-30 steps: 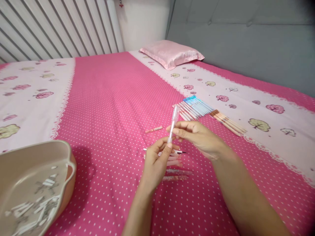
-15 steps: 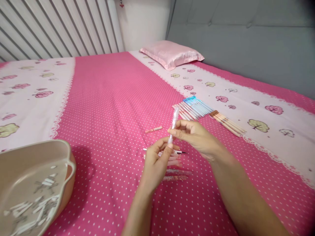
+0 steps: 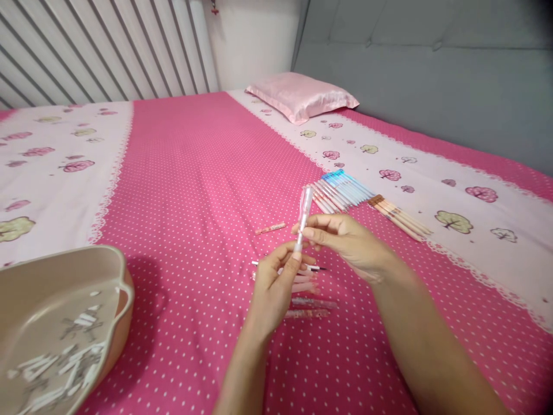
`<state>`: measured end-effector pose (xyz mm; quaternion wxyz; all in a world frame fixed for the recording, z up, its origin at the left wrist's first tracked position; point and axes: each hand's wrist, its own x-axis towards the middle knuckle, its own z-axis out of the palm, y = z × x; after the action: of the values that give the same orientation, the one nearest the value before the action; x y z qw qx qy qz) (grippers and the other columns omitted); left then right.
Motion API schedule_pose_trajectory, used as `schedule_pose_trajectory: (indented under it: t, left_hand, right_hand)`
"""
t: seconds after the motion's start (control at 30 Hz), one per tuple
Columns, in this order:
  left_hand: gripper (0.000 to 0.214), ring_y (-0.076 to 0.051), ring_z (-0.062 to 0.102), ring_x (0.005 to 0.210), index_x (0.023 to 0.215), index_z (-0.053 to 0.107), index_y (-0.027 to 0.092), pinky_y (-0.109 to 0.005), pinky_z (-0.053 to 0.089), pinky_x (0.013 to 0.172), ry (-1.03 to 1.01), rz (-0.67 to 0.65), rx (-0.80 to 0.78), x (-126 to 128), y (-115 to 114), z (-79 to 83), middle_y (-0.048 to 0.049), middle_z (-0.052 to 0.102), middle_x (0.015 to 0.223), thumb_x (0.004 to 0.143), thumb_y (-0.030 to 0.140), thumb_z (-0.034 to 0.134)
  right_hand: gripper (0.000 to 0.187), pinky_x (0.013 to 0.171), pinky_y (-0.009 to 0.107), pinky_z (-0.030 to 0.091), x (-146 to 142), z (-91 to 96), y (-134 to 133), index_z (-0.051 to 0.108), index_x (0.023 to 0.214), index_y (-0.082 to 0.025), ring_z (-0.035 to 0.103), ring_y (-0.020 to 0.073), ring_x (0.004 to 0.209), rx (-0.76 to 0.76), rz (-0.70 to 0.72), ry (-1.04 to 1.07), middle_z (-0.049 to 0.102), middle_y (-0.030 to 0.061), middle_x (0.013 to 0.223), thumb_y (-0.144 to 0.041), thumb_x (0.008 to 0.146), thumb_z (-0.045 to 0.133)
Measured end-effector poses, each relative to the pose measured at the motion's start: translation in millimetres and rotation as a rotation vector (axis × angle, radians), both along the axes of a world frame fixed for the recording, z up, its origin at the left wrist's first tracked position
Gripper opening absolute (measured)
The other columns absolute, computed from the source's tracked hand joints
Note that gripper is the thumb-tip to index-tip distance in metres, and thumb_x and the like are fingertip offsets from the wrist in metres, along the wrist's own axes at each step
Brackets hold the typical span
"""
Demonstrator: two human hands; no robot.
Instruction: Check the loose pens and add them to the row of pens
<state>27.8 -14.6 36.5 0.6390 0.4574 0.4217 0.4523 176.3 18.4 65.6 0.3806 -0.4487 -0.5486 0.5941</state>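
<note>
One pale pen (image 3: pixel 307 200); tilted; left fingers (image 3: pixel 291 268) pinch lower end; right fingers (image 3: pixel 318 235) hold middle

The pen (image 3: pixel 306 203) looks plastic, the pillow (image 3: pixel 302 95) satiny.

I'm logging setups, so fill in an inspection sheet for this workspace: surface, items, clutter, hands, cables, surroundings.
Surface: pink dotted bedspread with pale tree-print bands.
Items: translucent pen, tilted, held up; blue pens, pink-and-white pens and brown-ended pens lie grouped beyond.
Clutter: beige basin at left, small white pieces inside.
Hands: left hand pinches the pen's lower end; right hand holds it higher up.
Cables: nothing seen.
Surroundings: pink pillow, gray headboard, white slatted panel.
</note>
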Motion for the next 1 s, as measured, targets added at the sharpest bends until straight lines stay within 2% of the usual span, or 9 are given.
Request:
schedule_pose_trajectory:
  t: [0.13, 0.33, 0.57, 0.67, 0.83, 1.0]
  left_hand:
    - [0.025, -0.013, 0.062, 0.066, 0.096, 0.061, 0.014, -0.024, 0.052, 0.061, 0.007, -0.007, -0.010, 0.8, 0.7, -1.5, -0.0043, 0.066, 0.078, 0.082, 0.034, 0.056]
    - [0.029, -0.015, 0.064, 0.069, 0.100, 0.060, 0.014, -0.025, 0.052, 0.062, 0.007, -0.021, -0.020, 0.2, -0.2, -1.0, -0.0045, 0.067, 0.080, 0.082, 0.036, 0.056]
    - [0.022, -0.012, 0.063, 0.065, 0.092, 0.061, 0.014, -0.022, 0.049, 0.059, 0.009, -0.011, 0.017, -0.2, 0.6, 0.8, -0.0033, 0.067, 0.078, 0.083, 0.033, 0.054]
    - [0.021, -0.012, 0.062, 0.064, 0.091, 0.062, 0.015, -0.021, 0.049, 0.059, 0.013, -0.010, 0.019, -0.3, 0.2, 1.1, -0.0029, 0.067, 0.077, 0.083, 0.032, 0.054]
    - [0.021, -0.011, 0.061, 0.064, 0.089, 0.062, 0.015, -0.020, 0.048, 0.057, 0.014, -0.004, -0.001, -0.2, 0.2, 1.1, -0.0020, 0.065, 0.074, 0.082, 0.033, 0.056]
    - [0.023, -0.011, 0.061, 0.063, 0.089, 0.061, 0.015, -0.020, 0.049, 0.058, 0.002, 0.001, -0.021, 0.4, 1.1, -0.6, -0.0019, 0.065, 0.075, 0.080, 0.035, 0.058]
  right_hand:
    - [0.018, 0.073, 0.027, 0.043, -1.8, 0.3, 0.3, 0.060, 0.079, -0.017, 0.055, 0.0114, 0.073, 0.006, -0.026, -0.009, 0.060, 0.0005, 0.078, -0.034, 0.074, 0.065]
    - [0.026, 0.075, 0.030, 0.044, -4.3, -2.0, 0.9, 0.058, 0.079, -0.017, 0.055, 0.0131, 0.076, 0.009, -0.066, -0.023, 0.059, 0.0011, 0.078, -0.039, 0.070, 0.069]
    - [0.027, 0.082, 0.030, 0.043, -0.9, 2.7, -0.7, 0.062, 0.096, -0.019, 0.057, 0.0137, 0.087, -0.019, -0.023, 0.017, 0.062, 0.0040, 0.097, -0.036, 0.076, 0.064]
    - [0.025, 0.083, 0.031, 0.042, 0.9, 2.8, -1.0, 0.064, 0.099, -0.019, 0.057, 0.0146, 0.091, -0.042, 0.003, 0.021, 0.064, 0.0046, 0.098, -0.033, 0.078, 0.061]
    - [0.019, 0.077, 0.029, 0.044, 0.1, 0.4, -0.2, 0.065, 0.088, -0.017, 0.057, 0.0122, 0.078, -0.031, 0.005, 0.051, 0.062, 0.0018, 0.083, -0.032, 0.075, 0.065]
    - [0.018, 0.073, 0.027, 0.044, -4.7, -0.8, 0.6, 0.060, 0.079, -0.016, 0.055, 0.0098, 0.072, -0.030, -0.054, 0.055, 0.058, -0.0010, 0.077, -0.031, 0.072, 0.069]
